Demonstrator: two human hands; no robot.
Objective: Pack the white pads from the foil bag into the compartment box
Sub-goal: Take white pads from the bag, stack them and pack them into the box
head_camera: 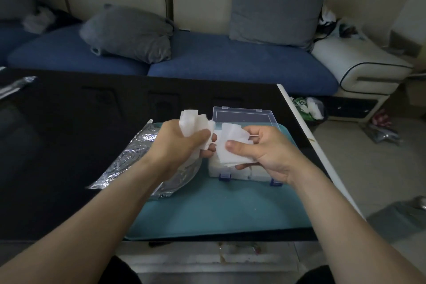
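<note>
White pads [192,122] stuck up from the left hand [177,143], its fingers curled around them. The right hand [260,150] pinched more under its thumb, above the compartment box [242,173].

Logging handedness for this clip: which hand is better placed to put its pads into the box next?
Probably the right hand: it pinches a flat stack of pads directly over the open compartment box. The left hand grips its bunch nearer the foil bag.

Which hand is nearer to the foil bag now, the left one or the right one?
Left. The left hand, gripping pads, is directly above the foil bag's right end. The right hand, also holding pads, is farther right, over the compartment box.
</note>
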